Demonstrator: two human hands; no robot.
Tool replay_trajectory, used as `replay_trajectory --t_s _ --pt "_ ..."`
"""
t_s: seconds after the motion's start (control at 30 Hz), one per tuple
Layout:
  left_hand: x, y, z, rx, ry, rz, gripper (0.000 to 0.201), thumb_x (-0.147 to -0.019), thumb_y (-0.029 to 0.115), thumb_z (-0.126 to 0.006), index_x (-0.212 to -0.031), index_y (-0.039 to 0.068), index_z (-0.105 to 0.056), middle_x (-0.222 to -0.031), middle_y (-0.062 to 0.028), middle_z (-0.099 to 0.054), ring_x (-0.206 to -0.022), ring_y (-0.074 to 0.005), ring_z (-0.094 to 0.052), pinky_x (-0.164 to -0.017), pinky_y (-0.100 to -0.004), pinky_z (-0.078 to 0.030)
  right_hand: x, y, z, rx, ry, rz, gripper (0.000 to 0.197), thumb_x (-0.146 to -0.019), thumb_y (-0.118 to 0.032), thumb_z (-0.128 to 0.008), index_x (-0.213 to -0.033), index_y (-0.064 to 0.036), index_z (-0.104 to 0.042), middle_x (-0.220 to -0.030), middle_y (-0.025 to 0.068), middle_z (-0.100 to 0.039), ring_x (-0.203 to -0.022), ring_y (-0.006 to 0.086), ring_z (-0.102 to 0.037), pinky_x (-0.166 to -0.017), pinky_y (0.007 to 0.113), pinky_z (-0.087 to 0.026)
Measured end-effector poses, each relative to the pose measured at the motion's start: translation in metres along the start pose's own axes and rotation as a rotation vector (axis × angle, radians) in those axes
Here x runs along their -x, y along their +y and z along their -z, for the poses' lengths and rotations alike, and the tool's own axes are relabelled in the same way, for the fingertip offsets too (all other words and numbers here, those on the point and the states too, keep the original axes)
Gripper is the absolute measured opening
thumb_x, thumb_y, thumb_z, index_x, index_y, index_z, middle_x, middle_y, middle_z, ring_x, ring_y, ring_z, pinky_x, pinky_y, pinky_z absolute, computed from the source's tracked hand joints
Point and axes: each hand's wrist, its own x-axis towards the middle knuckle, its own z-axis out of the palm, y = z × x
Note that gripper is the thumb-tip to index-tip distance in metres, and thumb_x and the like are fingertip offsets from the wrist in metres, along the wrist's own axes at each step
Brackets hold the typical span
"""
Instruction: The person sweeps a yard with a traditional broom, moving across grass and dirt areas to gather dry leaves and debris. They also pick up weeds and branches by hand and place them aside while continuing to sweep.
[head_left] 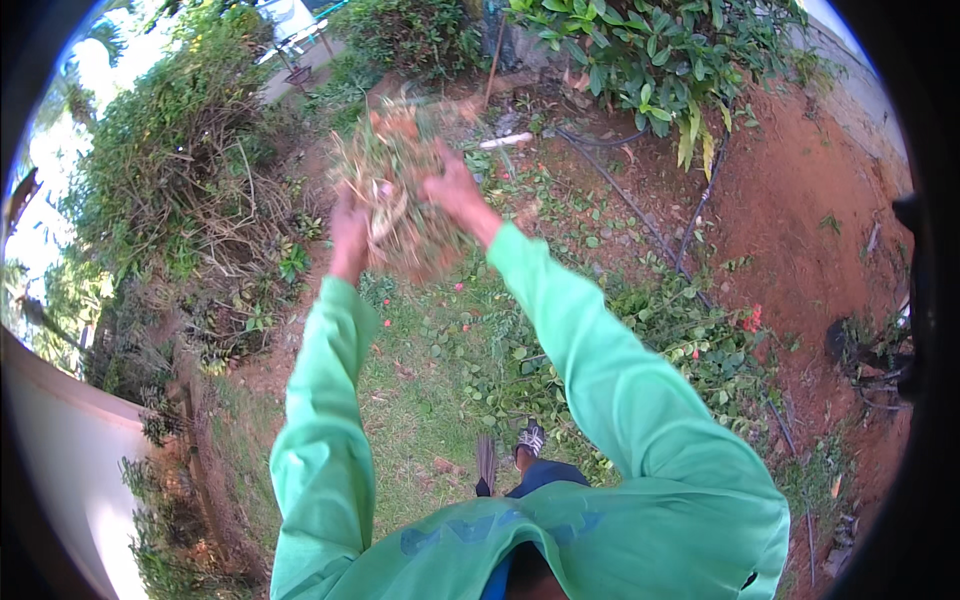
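Note:
Out in front of me, both arms are stretched forward in green sleeves. Between my hands is a loose bundle of dry grass and leaves (400, 215), blurred by motion. My left hand (350, 230) presses against the bundle's left side. On its right side my right hand (461, 188) grips it, with the thumb toward the middle. Some fingertips are hidden in the strands. Below the bundle lies short grass (400, 410) with scattered small pink-red petals.
Cut leafy branches (640, 310) lie to the right, beside a dark hose (625, 200). A tangled hedge (190, 180) stands left, a broad-leaved bush (660, 50) at the far right. A white stick (506, 141) lies ahead. A broom's bristles (486, 460) show near my shoe (531, 437). A pale wall (80, 460) curves at left.

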Motion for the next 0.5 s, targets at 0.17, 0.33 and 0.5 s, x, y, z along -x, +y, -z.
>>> replay_trajectory --t_s 0.17,0.33,0.5 --pt "-0.07 0.078 -0.022 -0.647 0.016 0.01 0.062 -0.08 0.021 -0.07 -0.134 0.0 -0.048 -0.119 -0.0203 -0.061 -0.093 -0.0196 -0.063 -0.082 -0.0289 -0.049 -0.077 0.015 0.073 0.197 -0.117 0.084 0.069 -0.068 -0.005 -0.052 -0.136 0.0008 -0.043 -0.132 0.0237 -0.051 -0.122 0.0322 -0.051 -0.102 0.036 -0.041" --pt "-0.012 0.06 -0.017 -0.52 -0.433 0.167 0.047 -0.081 0.019 -0.072 -0.123 0.002 -0.058 -0.108 -0.0152 -0.067 -0.092 -0.018 -0.063 -0.081 -0.0313 -0.049 0.137 0.176 0.162 0.2 -0.12 -0.485 0.057 -0.076 0.005 -0.049 -0.132 -0.0039 -0.05 -0.124 0.0154 -0.059 -0.107 0.024 -0.061 -0.089 0.033 -0.051" --pt "0.042 0.005 0.014 -0.978 -1.336 0.066 0.048 -0.079 0.022 -0.073 -0.12 0.003 -0.059 -0.119 -0.0201 -0.06 -0.096 -0.0358 -0.063 -0.084 -0.0379 -0.052 0.558 0.21 0.238 0.879 -0.289 -1.615 0.043 -0.075 -0.026 -0.06 -0.107 0.0024 -0.061 -0.105 0.0234 -0.064 -0.104 0.0364 -0.061 -0.09 0.048 -0.048"
